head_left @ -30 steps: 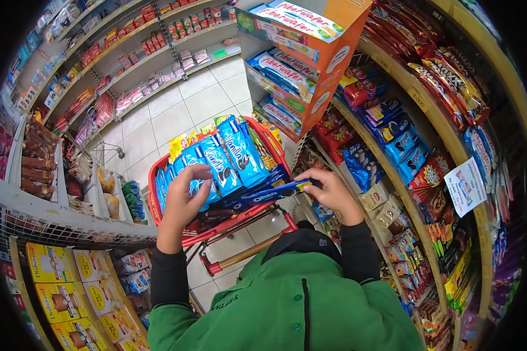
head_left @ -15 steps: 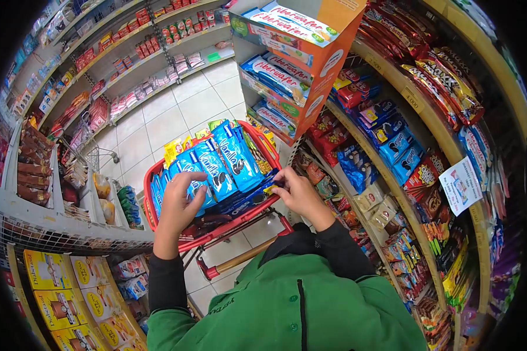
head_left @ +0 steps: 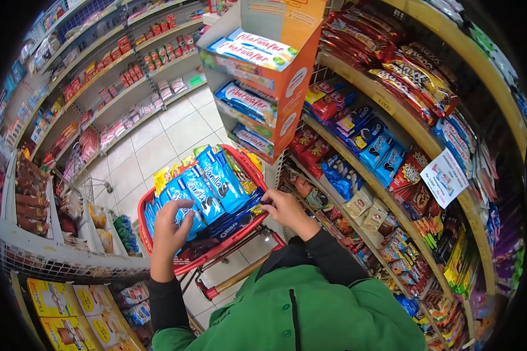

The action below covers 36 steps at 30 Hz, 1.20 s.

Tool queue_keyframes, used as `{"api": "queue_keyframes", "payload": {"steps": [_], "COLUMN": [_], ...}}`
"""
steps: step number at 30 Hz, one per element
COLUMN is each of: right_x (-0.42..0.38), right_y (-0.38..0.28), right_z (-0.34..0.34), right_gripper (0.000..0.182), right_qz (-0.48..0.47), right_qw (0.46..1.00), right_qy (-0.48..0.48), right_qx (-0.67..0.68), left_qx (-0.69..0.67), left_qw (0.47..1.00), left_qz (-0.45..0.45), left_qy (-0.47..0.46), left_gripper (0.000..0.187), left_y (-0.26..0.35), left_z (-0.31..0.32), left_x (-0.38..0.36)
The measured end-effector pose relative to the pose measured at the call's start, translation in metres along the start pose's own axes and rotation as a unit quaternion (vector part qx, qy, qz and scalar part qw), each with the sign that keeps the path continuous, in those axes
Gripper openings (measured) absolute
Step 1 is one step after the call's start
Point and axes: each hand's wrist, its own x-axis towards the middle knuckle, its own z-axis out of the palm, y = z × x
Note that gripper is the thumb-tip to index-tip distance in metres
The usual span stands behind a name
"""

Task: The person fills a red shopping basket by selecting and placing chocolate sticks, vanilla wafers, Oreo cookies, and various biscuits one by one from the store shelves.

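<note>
A red shopping basket (head_left: 149, 206) rests on a cart frame in front of me, full of packets. Blue Vanilla packs (head_left: 221, 181) lie on top, with dark blue Oreo packs (head_left: 231, 227) along the near side and yellow packets (head_left: 165, 177) at the far left. My left hand (head_left: 173, 230) is over the basket's near left side, fingers curved but apart, with nothing in it. At the basket's right rim is my right hand (head_left: 284, 209), its thumb and fingers apart and no packet between them.
An orange display of fiberwafer boxes (head_left: 298, 76) stands just beyond the basket. Snack shelves (head_left: 386, 102) curve along the right, with a white price sign (head_left: 445, 177). Bread racks (head_left: 58, 193) and yellow boxes (head_left: 55, 298) are on the left. Tiled floor (head_left: 149, 140) shows beyond the basket.
The view has shifted, so the basket and display appear lower and further left. My right hand has come away from the yellow-edged pack at the basket's right side.
</note>
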Motion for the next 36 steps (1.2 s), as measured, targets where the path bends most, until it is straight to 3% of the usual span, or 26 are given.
{"api": "queue_keyframes", "payload": {"steps": [2, 6, 9, 13, 15, 17, 18, 21, 32, 36], "right_x": [0.000, 0.005, 0.017, 0.046, 0.061, 0.079, 0.085, 0.099, 0.106, 0.102], "right_y": [-0.006, -0.014, -0.003, 0.014, 0.029, 0.055, 0.040, 0.052, 0.073, 0.072], "right_z": [-0.007, -0.032, -0.058, -0.111, -0.136, -0.154, -0.163, -0.175, -0.186, -0.192], "right_gripper": [0.029, 0.048, 0.043, 0.037, 0.035, 0.034, 0.041, 0.050, 0.078, 0.080], "right_qz": [-0.011, 0.068, 0.055, 0.083, 0.139, 0.101, 0.182, 0.293, 0.404, 0.404], "right_qw": [0.999, 0.993, 0.989, 0.939, 0.920, 0.883, 0.865, 0.834, 0.821, 0.812], "right_qy": [-0.012, -0.051, 0.101, 0.331, 0.361, 0.416, 0.399, 0.387, 0.297, 0.355], "right_qx": [-0.028, 0.083, 0.096, 0.044, -0.059, -0.191, -0.244, -0.262, -0.273, -0.227], "left_qx": [-0.015, -0.023, -0.031, -0.032, -0.032, -0.030, -0.031, -0.041, -0.027, -0.021], "left_qw": [1.000, 1.000, 0.999, 0.999, 0.999, 0.999, 0.999, 0.998, 0.998, 0.998], "left_qz": [-0.011, -0.013, -0.019, -0.016, -0.014, -0.013, -0.017, -0.017, -0.031, -0.023], "left_qy": [-0.001, -0.012, -0.019, -0.026, -0.028, -0.030, -0.031, -0.032, -0.050, -0.063], "left_gripper": [0.013, 0.013, 0.013, 0.014, 0.014, 0.014, 0.015, 0.014, 0.020, 0.022], "left_y": [0.002, 0.005, 0.007, 0.009, 0.009, 0.007, 0.006, 0.005, -0.001, -0.001], "left_z": [0.000, 0.000, 0.000, -0.001, -0.001, 0.000, 0.000, 0.000, 0.002, 0.001], "left_x": [0.000, -0.001, -0.002, -0.001, -0.001, -0.001, -0.002, -0.001, -0.002, -0.001]}}
